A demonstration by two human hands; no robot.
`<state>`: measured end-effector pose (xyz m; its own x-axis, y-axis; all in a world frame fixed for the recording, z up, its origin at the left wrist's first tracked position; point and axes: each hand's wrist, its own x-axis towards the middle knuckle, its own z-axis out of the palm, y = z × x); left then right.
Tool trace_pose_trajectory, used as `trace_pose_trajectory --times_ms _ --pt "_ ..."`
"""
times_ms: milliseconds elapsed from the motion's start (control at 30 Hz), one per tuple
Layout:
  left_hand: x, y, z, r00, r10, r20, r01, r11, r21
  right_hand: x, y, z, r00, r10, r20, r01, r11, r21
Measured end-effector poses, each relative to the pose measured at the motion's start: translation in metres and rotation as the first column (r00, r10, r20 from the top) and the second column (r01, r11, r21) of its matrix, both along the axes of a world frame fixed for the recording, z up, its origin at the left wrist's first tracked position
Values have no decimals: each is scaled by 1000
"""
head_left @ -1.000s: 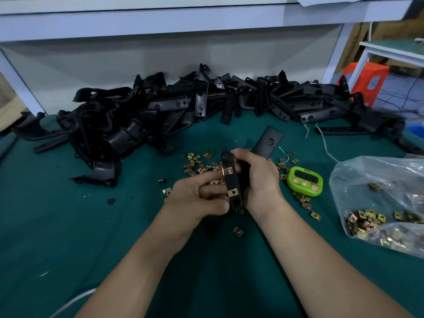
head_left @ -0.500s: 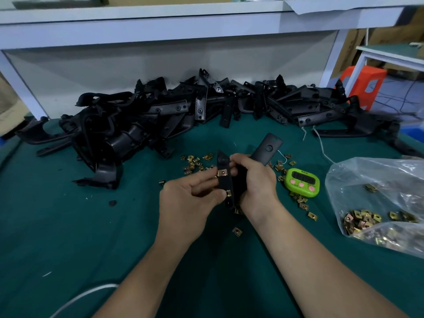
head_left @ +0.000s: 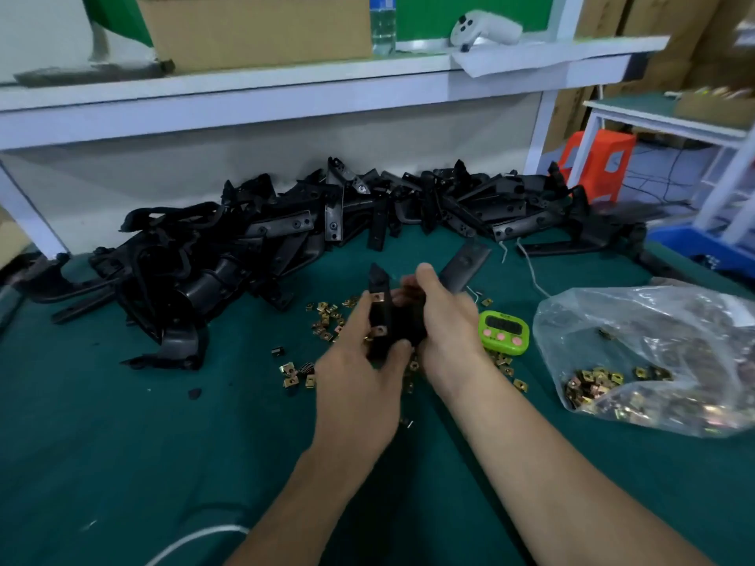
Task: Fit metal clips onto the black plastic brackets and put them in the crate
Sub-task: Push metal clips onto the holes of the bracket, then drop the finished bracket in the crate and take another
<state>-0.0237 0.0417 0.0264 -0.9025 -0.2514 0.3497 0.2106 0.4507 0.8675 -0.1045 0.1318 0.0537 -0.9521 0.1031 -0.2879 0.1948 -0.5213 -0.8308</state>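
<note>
Green cloth covered the bench point(head_left: 122, 443), loose metal clips point(head_left: 325, 318) scattered on it; the left grip point(head_left: 359, 381) and right grip point(head_left: 447, 320) both clasped one black bracket point(head_left: 378, 314) carrying two fitted clips point(head_left: 380, 297).

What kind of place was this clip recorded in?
Most likely a small factory assembly bench: a heap of black plastic brackets on a green-covered table, a clear bag of metal clips, and a cardboard box on the shelf.

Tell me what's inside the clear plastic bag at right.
Brass-coloured metal clips heaped along the bottom of the plastic bag, with a few single ones higher up. Glare and folds hide whatever lies further right.
</note>
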Motion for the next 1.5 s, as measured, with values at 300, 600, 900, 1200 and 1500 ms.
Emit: trace_pose_trajectory --times_ms 300,600,900,1200,1500 --pt "-67 65 69 962 -211 174 140 927 348 42 152 64 960 242 -139 -200 945 259" --pt "-82 275 85 737 -593 326 577 802 155 111 337 32 941 -318 -114 315 948 -46" --pt "-91 401 103 606 -688 400 674 711 202 78 443 30 786 -615 65 615 766 -189" --pt "-108 261 132 831 -556 14 551 820 -152 -52 441 32 858 -486 165 307 743 594" --pt "-98 18 54 966 -28 258 68 986 -149 -77 243 59 974 4 -227 193 514 836"
